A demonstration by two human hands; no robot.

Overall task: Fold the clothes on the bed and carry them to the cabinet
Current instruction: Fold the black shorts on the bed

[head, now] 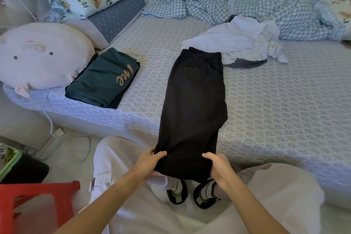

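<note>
Single head-worn wide-angle view, looking forward and down from the near edge of the bed (266, 101); hands (150, 161) close below, far bedding probably bent by lens distortion.

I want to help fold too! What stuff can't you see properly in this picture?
Head view only:
- Cabinet: outside the frame.
- Grey garment: mostly buried under the white clothes pile.
- Green shirt: folding hides most of its gold lettering.
- Black trousers: the near end is covered by the left hand and right hand.
</note>
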